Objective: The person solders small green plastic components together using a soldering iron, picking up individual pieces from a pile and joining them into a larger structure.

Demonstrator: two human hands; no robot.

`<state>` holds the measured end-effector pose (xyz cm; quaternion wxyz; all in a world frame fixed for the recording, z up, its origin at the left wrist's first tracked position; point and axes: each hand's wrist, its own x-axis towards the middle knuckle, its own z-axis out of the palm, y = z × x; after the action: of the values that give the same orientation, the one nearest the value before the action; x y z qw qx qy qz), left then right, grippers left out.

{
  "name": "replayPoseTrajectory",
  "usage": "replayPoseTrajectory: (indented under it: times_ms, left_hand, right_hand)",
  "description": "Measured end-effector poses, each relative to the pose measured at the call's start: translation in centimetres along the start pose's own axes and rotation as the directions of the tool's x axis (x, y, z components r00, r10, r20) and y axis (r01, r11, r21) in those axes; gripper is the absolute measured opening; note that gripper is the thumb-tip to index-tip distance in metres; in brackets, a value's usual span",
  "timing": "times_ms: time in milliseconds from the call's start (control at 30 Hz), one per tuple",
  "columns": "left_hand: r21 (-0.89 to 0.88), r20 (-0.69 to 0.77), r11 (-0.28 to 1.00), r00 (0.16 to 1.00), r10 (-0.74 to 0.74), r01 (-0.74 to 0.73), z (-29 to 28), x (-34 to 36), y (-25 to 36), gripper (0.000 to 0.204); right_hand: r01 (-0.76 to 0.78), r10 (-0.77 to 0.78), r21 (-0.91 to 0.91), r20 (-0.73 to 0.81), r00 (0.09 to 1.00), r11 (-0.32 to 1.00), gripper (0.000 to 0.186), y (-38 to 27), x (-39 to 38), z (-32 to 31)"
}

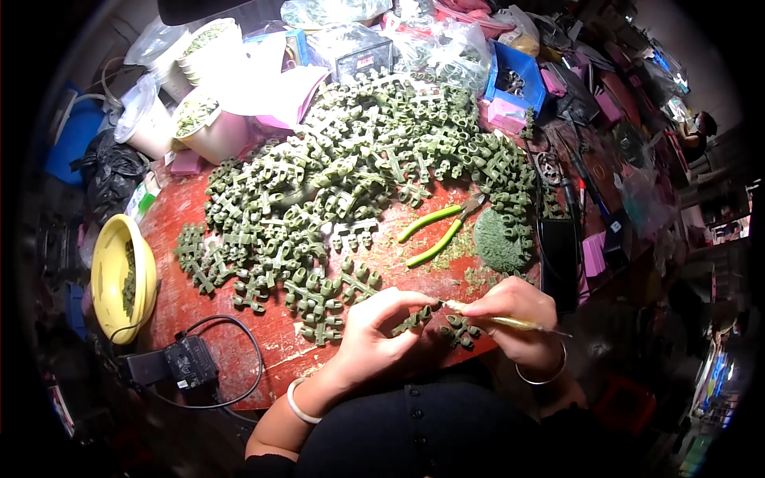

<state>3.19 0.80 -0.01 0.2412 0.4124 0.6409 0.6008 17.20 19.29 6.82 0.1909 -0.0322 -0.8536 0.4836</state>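
My left hand (pixel 381 325) is closed in a pinch around a small green moulded piece (pixel 413 320), partly hidden by the fingers. Close to its fingertips, my right hand (pixel 518 315) grips a slim tool with a yellow handle (pixel 518 323), whose dark thin end points out to the right. The tool's other end meets the left fingertips. Below and between the hands rests another branched green piece (pixel 460 331). Beyond them lie pliers with lime-green handles (pixel 437 248), jaws toward the upper right, and a round green textured pad (pixel 500 240).
A big heap of branched green pieces (pixel 319 183) covers much of the red table (pixel 179 299). A yellow bowl (pixel 103 279) stands at the left edge, near a black adapter with cable (pixel 191 362). White buckets (pixel 219 135) and a blue bin (pixel 518 76) stand farther back.
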Motion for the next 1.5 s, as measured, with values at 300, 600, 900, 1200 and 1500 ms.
replayPoseTrajectory:
  times_ms: [300,600,900,1200,1500]
  left_hand:
    - [-0.068,0.072,0.998,0.997,0.009,-0.004,-0.5,0.1,0.1,0.037]
    - [-0.449,0.275,0.844,0.944,-0.182,0.294,-0.7,-0.4,0.5,0.027]
    - [-0.369,0.430,0.838,0.873,-0.230,0.403,-1.0,-0.1,0.6,0.023]
    - [-0.370,0.414,0.901,0.908,-0.060,0.228,-1.0,0.1,0.0,0.022]
    - [-0.471,0.476,0.758,0.853,-0.213,0.452,-1.2,-0.1,0.7,0.024]
  right_hand:
    - [-0.065,0.065,0.200,0.006,0.998,0.978,0.024,0.9,-0.2,0.0]
    - [-0.207,0.382,0.772,-0.050,0.923,0.601,0.020,3.7,-1.4,-0.2]
    - [-0.389,0.344,0.814,0.250,0.905,0.433,0.020,5.2,-1.4,1.0]
    - [-0.329,0.322,0.690,0.145,0.936,0.645,0.017,4.3,-1.1,1.2]
    - [-0.292,0.298,0.736,0.129,0.946,0.611,0.015,4.6,-1.5,1.6]
